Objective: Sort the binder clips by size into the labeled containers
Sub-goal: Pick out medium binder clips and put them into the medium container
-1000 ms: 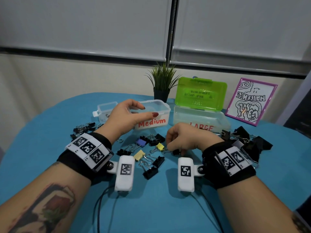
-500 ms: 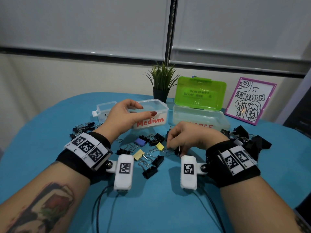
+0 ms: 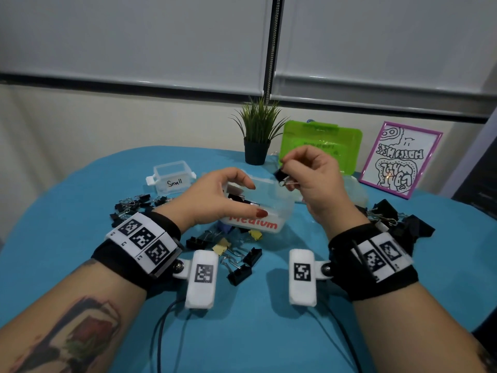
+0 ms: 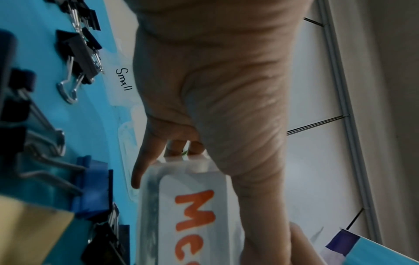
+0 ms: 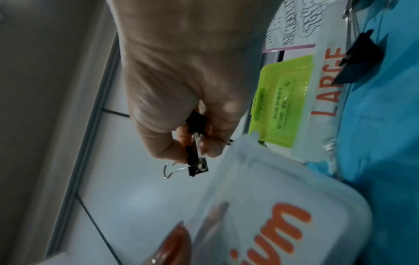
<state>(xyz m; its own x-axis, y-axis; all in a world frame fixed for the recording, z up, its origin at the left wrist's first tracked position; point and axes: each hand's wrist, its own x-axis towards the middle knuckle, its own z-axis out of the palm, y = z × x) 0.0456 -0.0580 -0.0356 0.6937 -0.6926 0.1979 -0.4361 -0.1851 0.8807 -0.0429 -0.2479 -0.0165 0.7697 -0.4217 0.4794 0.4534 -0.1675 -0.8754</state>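
My left hand (image 3: 254, 199) grips the clear Medium container (image 3: 271, 208) from its left end, thumb on the labelled front and fingers over the rim. Black clips (image 3: 239, 199) lie inside it. My right hand (image 3: 289, 173) is raised above the container's right end and pinches a black binder clip (image 3: 279, 174) by its wire handles. The right wrist view shows that clip (image 5: 197, 166) hanging just off the container's rim (image 5: 249, 143). The Small container (image 3: 172, 176) stands at the back left. My right hand partly hides the Large container (image 3: 355, 189).
Medium clips in black, yellow and blue (image 3: 236, 254) lie on the blue table (image 3: 242, 332) between my wrists. Small black clips (image 3: 129, 208) lie at the left and large black ones (image 3: 398, 222) at the right. A potted plant (image 3: 256, 135), a green lid (image 3: 322, 141) and a framed drawing (image 3: 400, 160) stand behind.
My right hand has risen from the loose clips on the table with a black clip, up over the Medium container. My left hand keeps its hold and the container has come nearer.
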